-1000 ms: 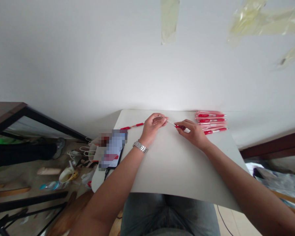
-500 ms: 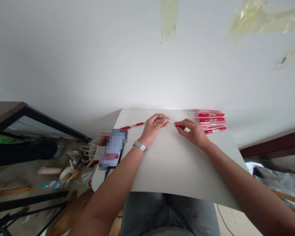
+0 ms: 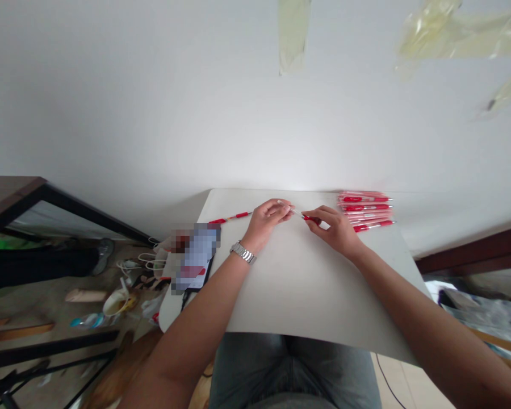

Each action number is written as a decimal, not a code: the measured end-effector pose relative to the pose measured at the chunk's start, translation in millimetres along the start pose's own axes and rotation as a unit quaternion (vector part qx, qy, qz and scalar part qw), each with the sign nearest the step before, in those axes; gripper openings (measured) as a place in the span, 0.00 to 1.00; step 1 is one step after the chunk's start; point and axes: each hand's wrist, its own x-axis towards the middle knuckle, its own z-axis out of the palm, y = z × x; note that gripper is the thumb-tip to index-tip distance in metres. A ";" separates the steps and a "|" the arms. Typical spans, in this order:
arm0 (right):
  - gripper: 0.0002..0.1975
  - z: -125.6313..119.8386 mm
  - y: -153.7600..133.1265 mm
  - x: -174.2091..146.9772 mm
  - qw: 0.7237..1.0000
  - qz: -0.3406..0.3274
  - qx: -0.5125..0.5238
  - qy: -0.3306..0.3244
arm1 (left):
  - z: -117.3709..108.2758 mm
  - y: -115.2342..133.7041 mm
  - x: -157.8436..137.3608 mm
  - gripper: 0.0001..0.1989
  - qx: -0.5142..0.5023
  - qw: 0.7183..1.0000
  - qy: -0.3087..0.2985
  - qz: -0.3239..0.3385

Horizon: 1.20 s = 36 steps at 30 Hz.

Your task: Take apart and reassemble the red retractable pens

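Over the table, my left hand pinches the clear, whitish end of a slim red-and-clear pen between thumb and fingers. The thumb and fingers of my right hand close on the pen's red end, which they partly hide. To the right of my right hand lies a pile of red pens with pinkish, thin lengths among them. A single red pen rests left of my left hand, its dark tip pointing right.
The white table stands against a white wall. A phone, its screen blurred, lies at the table's left edge. On the floor to the left are a white cup, a bottle and a dark-trousered leg.
Both hands stay in nearly the same place, gripping the pen. My left fingers have shifted very slightly; the pile and the single pen have not moved.
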 end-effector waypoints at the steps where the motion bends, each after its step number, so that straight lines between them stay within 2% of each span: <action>1: 0.13 0.0 0.2 -0.1 1.000 0.001 -0.001 -0.001 | 0.2 0.3 -0.2 0.16 0.001 1.000 -0.001 0.000; 8: 0.13 0.5 -1.0 0.1 1.000 0.000 -0.003 0.003 | 0.9 -1.6 0.8 0.16 -0.001 1.000 0.004 0.014; 18: 0.16 2.5 0.0 -1.4 0.998 0.032 0.021 0.058 | 1.3 3.5 4.7 0.16 -0.048 0.995 0.080 0.022; 25: 0.09 2.4 -1.9 -0.2 0.995 0.040 0.011 0.088 | 2.0 3.5 4.0 0.16 -0.056 0.996 0.074 0.015; 36: 0.14 2.4 -1.4 0.1 0.995 0.065 0.010 0.080 | -0.5 1.2 5.4 0.17 -0.055 0.996 0.072 0.018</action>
